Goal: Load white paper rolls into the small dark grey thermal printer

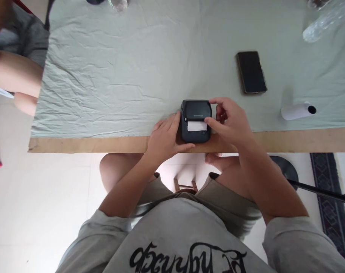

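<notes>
A small black label printer (196,137) sits at the front edge of the table, with a strip of white paper (197,126) showing in the slot below its lid (197,108). My left hand (165,134) braces the printer's left side, fingers along its wall and thumb across its front. With my right hand (230,119), I grip the lid's right side: the index fingertip is at the far corner, the thumb near the paper's right end. The other right fingers curl beside the printer. The lid looks down.
To the right lie a dark phone (252,72) and a white roll (298,110) with a black core. A clear plastic bottle (328,22) is at the far right. Another person's leg (19,72) shows beyond the table's left edge. A wooden strip (89,144) borders the cloth.
</notes>
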The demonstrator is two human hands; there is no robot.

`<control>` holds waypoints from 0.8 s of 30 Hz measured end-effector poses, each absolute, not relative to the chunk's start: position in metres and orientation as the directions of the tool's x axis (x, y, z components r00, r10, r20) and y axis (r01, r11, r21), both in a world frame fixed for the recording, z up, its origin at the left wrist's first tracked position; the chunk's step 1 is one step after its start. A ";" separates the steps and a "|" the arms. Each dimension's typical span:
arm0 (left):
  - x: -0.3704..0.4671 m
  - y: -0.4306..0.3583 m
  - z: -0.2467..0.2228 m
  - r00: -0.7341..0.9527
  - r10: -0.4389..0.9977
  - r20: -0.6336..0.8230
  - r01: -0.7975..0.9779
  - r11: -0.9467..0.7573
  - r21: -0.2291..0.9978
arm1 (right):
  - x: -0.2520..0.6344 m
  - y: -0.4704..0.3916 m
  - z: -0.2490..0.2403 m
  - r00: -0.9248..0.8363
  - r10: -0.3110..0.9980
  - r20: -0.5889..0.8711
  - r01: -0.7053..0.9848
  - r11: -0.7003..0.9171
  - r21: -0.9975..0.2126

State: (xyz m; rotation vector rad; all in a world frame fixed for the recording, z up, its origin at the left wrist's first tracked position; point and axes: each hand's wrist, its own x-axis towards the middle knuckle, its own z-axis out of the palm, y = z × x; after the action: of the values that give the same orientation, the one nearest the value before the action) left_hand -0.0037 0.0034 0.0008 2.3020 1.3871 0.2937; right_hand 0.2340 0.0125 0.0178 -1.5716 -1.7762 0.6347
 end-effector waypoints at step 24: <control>-0.006 0.001 0.003 0.499 0.867 -0.009 0.771 -0.439 0.461 | 0.209 0.082 0.038 -0.447 0.891 -0.078 0.860 0.404 -0.313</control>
State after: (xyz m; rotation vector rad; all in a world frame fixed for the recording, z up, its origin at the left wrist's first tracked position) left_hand -0.0055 0.0005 0.0026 2.3395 1.3559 0.3208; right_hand 0.2085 0.0821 0.0375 -1.5930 -2.5454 0.4731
